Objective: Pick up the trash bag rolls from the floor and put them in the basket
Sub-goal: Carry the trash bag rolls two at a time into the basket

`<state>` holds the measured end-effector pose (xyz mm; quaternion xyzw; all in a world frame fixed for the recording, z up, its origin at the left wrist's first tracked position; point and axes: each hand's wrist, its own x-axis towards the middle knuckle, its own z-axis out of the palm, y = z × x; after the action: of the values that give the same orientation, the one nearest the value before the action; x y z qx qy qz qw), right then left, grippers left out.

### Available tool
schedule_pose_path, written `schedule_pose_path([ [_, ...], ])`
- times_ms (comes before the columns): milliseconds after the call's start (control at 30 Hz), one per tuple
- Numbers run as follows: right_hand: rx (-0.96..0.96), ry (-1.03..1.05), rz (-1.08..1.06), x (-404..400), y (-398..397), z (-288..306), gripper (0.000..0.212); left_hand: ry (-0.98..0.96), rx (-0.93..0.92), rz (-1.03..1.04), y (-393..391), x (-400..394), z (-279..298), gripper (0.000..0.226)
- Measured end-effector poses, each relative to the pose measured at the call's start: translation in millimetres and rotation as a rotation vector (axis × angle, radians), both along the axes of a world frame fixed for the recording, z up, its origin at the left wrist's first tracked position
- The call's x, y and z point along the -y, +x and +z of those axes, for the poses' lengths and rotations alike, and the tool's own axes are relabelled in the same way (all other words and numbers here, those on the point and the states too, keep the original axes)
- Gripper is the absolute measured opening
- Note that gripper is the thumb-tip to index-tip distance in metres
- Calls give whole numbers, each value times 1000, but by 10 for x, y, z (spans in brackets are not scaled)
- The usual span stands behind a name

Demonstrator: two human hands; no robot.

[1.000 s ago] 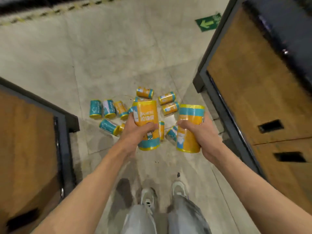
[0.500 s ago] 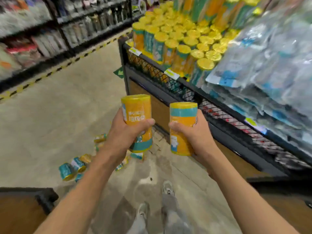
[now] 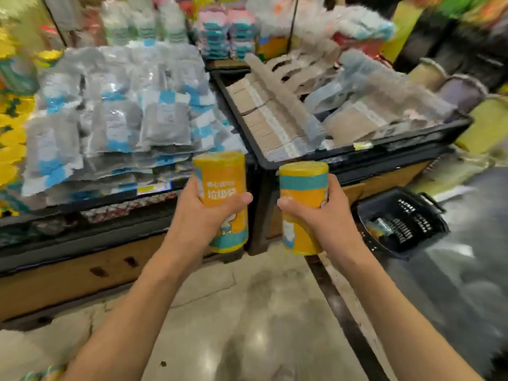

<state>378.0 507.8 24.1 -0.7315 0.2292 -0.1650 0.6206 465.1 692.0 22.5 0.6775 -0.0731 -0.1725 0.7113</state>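
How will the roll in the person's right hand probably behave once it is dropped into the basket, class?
The roll is a cylinder, so it will likely roll or tip over. The right hand carries it alone, suggesting it is light. Its wrapper looks smooth, perhaps slippery. The basket walls should contain it.

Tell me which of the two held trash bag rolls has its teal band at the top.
The roll in the right hand: its teal band runs just under the top rim. The roll in the left hand carries its teal band at the bottom.
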Motion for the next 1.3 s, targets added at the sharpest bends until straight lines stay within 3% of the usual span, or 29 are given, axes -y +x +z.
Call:
schedule_pose_path([
  [267, 48, -44, -435, 1926, -1402, 168, 50, -65, 37, -375, -714, 2322, 194, 61],
  [633, 54, -65, -906, 3616, -2687, 122, 70, -66, 9, -736, -1528, 4738, 78, 75],
  [900, -5, -23, -925, 5185, -2441, -30, 62, -78, -63, -701, -1288, 6362, -179, 65],
  [1000, -16, 10, -908, 5831, -2219, -33, 67, -68, -97, -670, -1086, 7005, -217, 72],
  [1167, -38, 24, -840, 6820, -1919, -13, 44, -96, -172, -620, -837, 7868, -263, 56],
  [1300, -60, 30, -738, 7499, -1596, -30, 56, -134, -207, -548, -654, 8344, -322, 63],
])
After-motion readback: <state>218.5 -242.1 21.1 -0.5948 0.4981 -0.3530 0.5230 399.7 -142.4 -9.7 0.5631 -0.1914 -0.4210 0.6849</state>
